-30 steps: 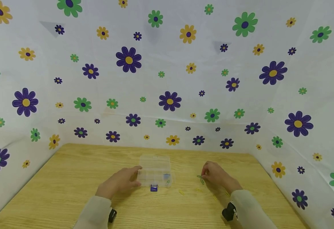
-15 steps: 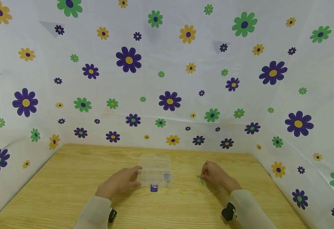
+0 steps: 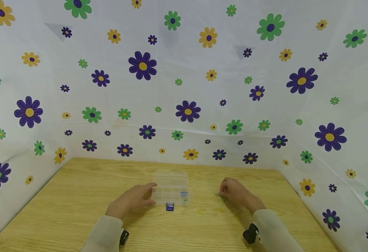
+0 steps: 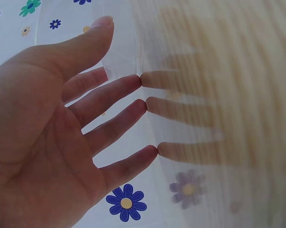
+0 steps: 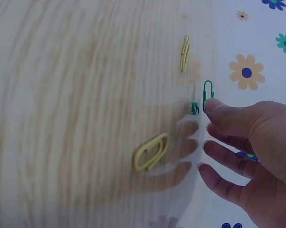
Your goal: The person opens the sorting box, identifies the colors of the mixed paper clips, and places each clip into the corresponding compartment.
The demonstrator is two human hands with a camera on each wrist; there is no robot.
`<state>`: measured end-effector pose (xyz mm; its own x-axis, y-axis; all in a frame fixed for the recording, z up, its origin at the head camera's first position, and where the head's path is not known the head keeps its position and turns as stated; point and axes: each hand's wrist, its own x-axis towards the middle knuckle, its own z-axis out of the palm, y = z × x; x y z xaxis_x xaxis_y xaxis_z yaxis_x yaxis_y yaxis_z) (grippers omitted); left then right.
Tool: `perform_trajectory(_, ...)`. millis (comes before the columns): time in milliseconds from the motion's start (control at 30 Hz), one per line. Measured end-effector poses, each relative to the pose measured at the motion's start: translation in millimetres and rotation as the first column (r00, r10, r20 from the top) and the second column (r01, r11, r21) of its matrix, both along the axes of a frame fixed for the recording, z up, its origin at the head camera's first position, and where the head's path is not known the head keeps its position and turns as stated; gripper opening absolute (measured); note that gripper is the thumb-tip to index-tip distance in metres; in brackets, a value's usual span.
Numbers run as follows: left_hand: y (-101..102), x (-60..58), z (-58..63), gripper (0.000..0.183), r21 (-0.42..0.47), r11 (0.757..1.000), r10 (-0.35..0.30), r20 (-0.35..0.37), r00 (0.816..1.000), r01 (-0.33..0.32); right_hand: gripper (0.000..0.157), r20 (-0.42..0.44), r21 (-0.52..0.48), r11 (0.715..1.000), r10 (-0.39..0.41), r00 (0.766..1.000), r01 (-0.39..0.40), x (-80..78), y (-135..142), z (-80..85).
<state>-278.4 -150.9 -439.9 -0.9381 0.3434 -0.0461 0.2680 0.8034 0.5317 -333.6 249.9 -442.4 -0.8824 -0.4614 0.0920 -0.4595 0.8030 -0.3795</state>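
Yellow paperclips [image 3: 220,209], at least three: lay loose on the worktop [image 3: 184,231], near right, apparently left to handle. Loose green paperclip [image 5: 194,109]: lay below the right hand [image 3: 237,192]. Left hand [image 3: 132,200]: fingers spread at the box's left edge. Right grip: pinched a green paperclip [image 5: 208,89], right of the box. Clear box [image 3: 171,180]: held a blue piece [image 3: 184,193] and a green piece [image 3: 185,200], near right, too small to identify; work seemed early.

Yellow-brown wood-grain table [image 3: 177,229] walled in by a flowered white sheet [image 3: 199,91].
The sheet rises at the back, left and right, printed with large and small flowers [image 3: 188,111] in purple, green and yellow-orange, their centers in contrasting colors. The table is glossy, faintly mirroring the print.
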Motion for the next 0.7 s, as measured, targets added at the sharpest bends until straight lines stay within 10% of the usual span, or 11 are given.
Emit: perform_trajectory(700,1,-0.2,-2.7,0.065,-0.008,1.000,0.015,0.014,1.000,-0.015,0.009,-0.075,0.012,0.994,0.105,0.992,-0.105,0.4,-36,10.5)
